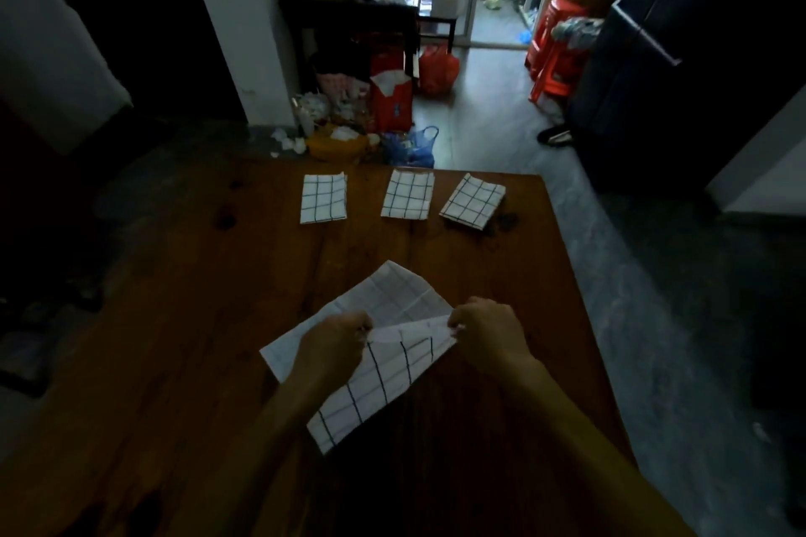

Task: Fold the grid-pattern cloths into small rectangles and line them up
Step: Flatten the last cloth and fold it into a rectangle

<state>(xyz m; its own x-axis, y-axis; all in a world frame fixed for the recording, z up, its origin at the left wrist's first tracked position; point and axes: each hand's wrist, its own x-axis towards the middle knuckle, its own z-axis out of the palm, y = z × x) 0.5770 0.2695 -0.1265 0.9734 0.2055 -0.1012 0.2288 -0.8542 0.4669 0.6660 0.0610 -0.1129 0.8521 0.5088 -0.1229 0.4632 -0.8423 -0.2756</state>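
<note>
Both hands, left (333, 342) and right (488, 329), are pinching one open cloth (392, 379); three folded cloths (408, 199) are lying in a row on the table (174, 318)

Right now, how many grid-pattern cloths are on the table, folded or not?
4. Three folded ones sit in a row at the far edge: left, middle, right, tilted. The fourth cloth is unfolded, pinched by both hands.

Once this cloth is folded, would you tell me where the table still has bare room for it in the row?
Bare wood lies left of the leftmost folded grid cloth, toward the wooden table's left edge. The gap between it and the middle folded cloth also looks wide enough. The tilted right folded cloth crowds the far right corner.
</note>
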